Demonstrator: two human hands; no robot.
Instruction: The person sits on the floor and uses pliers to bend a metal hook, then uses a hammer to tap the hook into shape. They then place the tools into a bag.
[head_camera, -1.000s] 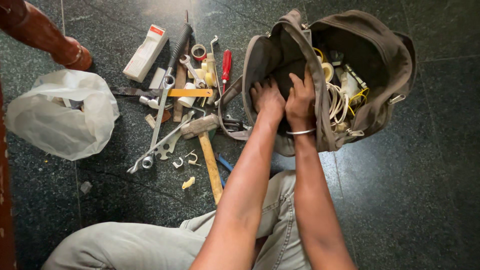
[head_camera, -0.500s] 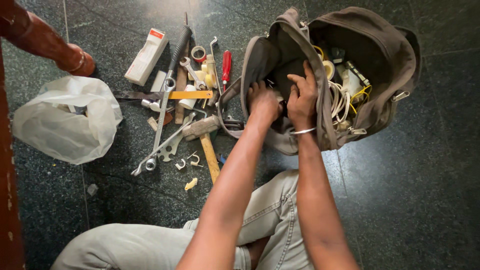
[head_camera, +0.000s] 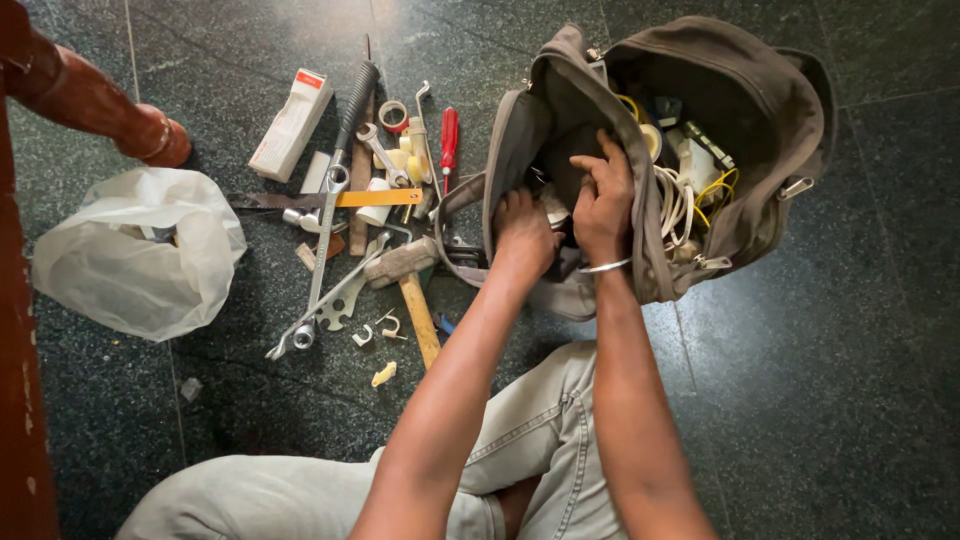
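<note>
An open brown canvas tool bag (head_camera: 760, 110) lies on the dark stone floor, with white and yellow cables and small parts showing inside. Both my hands reach into its front pocket. My left hand (head_camera: 522, 228) is pushed into the pocket with its fingers hidden. My right hand (head_camera: 603, 200), with a metal bangle at the wrist, presses on the pocket's fabric edge, fingers curled over it. Whether either hand holds something inside is hidden.
Tools are spread left of the bag: a wooden-handled hammer (head_camera: 410, 285), long spanners (head_camera: 325, 235), a red screwdriver (head_camera: 449, 140), a white box (head_camera: 290, 125), tape rolls, small clips. A white plastic bag (head_camera: 135, 250) lies further left by a wooden furniture leg (head_camera: 110, 110). My bent knee is below.
My left hand has pushed slightly deeper into the pocket and the right hand's fingers have shifted on the fabric. The view has drifted a little.
</note>
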